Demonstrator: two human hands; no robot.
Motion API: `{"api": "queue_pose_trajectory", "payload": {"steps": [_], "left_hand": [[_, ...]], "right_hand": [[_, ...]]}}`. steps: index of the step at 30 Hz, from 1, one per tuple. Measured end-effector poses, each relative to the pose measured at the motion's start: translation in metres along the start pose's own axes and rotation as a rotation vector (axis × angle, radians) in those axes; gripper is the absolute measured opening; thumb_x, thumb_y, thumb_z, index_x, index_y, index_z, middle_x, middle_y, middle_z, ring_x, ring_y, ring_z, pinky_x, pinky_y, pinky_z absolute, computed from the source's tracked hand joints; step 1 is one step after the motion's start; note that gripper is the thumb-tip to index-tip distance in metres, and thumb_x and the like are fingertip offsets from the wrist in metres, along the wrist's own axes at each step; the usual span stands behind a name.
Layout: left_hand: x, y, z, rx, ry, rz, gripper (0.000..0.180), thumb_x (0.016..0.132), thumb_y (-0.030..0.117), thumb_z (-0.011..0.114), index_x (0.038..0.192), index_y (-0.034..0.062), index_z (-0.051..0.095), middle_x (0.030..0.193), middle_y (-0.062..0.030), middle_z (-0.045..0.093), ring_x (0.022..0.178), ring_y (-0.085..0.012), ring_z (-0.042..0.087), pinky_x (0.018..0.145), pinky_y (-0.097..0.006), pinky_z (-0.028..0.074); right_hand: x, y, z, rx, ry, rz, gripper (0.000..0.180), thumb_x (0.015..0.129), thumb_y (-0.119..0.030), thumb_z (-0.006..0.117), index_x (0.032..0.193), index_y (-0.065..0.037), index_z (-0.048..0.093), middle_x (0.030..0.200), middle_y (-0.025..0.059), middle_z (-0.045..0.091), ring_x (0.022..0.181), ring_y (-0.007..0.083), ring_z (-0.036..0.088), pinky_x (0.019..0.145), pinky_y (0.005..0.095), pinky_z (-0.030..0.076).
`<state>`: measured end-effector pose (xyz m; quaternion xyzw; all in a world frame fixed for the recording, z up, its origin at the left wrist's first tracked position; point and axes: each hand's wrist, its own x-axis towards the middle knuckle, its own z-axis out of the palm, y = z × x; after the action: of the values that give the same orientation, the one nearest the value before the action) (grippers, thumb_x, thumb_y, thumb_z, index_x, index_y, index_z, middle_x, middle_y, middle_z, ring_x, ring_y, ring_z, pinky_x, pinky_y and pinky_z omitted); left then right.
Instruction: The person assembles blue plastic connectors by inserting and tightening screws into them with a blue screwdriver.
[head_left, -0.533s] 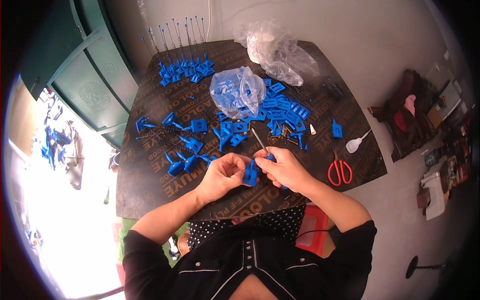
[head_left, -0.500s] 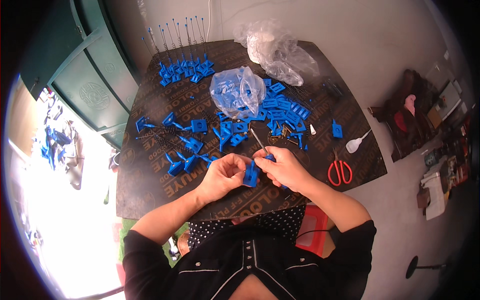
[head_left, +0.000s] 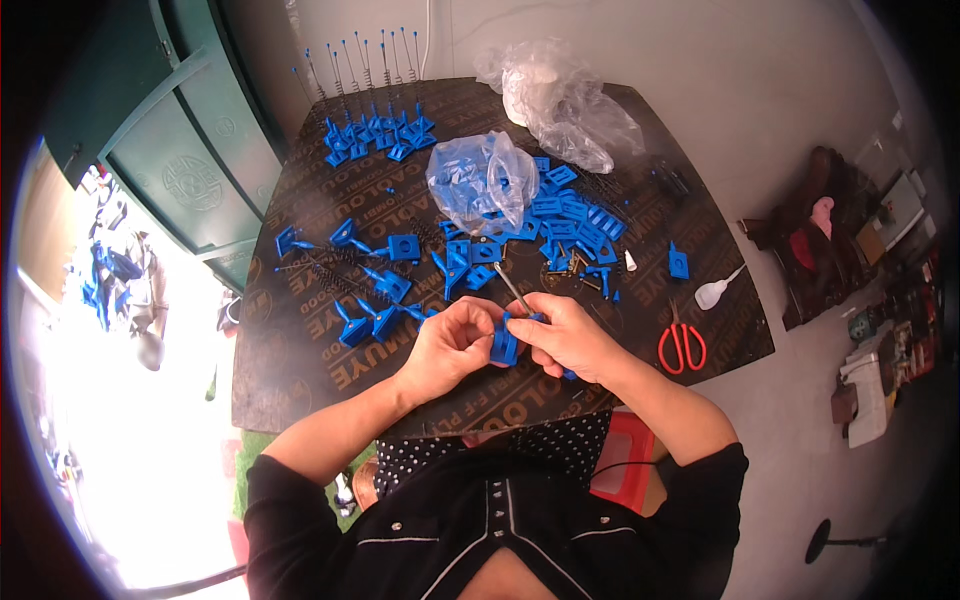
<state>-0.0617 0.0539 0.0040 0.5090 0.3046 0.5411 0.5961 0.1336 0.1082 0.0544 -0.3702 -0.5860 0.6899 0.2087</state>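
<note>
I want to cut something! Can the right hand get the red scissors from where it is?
Probably yes. The red scissors lie on the table just beside the right hand, nothing between them. But both hands are pinching a blue plastic part, so it would have to let go.

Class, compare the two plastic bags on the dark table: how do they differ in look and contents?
The blue-tinted bag holds blue plastic parts and sits mid-table among loose blue pieces; the clear bag looks empty, crumpled at the far edge. The clear bag spreads wider, while the blue-tinted bag bunches upright. Both are thin, see-through and untouched by either hand.
</note>
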Motion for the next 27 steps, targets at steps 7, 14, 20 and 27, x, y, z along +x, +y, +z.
{"api": "queue_pose_trajectory", "payload": {"steps": [7,14,20,27], "left_hand": [[0.002,0.006,0.005,0.002,0.003,-0.051,0.009,0.087,-0.006,0.053,0.094,-0.0003,0.051,0.116,-0.01,0.046,0.099,-0.0177,0.059,0.075,-0.035,0.062],[0.002,0.008,0.006,-0.003,0.0,-0.089,0.012,0.088,-0.009,0.052,0.094,0.0007,0.048,0.11,-0.0075,0.047,0.095,-0.0155,0.06,0.074,-0.032,0.061],[0.001,0.009,0.006,-0.015,-0.012,-0.08,0.008,0.087,-0.006,0.053,0.093,-0.0012,0.05,0.113,-0.0101,0.047,0.097,-0.0183,0.06,0.076,-0.035,0.062],[0.001,0.011,0.007,0.006,-0.041,-0.064,0.008,0.087,-0.007,0.052,0.092,-0.002,0.05,0.112,-0.0107,0.047,0.096,-0.0183,0.06,0.077,-0.035,0.062]], "right_hand": [[0.002,0.003,-0.004,0.014,-0.039,0.058,0.024,0.092,-0.019,0.062,0.104,0.001,0.055,0.063,0.0008,0.053,0.044,0.0045,0.045,0.038,0.0202,0.036],[0.008,0.01,-0.008,0.102,-0.092,0.103,0.022,0.092,-0.018,0.063,0.099,0.001,0.053,0.066,0.0018,0.052,0.048,0.0054,0.046,0.038,0.0199,0.036],[0.01,0.008,-0.009,0.234,-0.144,0.132,0.02,0.092,-0.017,0.061,0.091,0.001,0.052,0.068,0.0033,0.052,0.049,0.0052,0.044,0.037,0.0198,0.035],[0.008,0.008,-0.011,0.312,-0.23,0.164,0.019,0.092,-0.016,0.06,0.089,0.0,0.052,0.071,0.0041,0.053,0.051,0.0047,0.043,0.038,0.0191,0.035]]}}
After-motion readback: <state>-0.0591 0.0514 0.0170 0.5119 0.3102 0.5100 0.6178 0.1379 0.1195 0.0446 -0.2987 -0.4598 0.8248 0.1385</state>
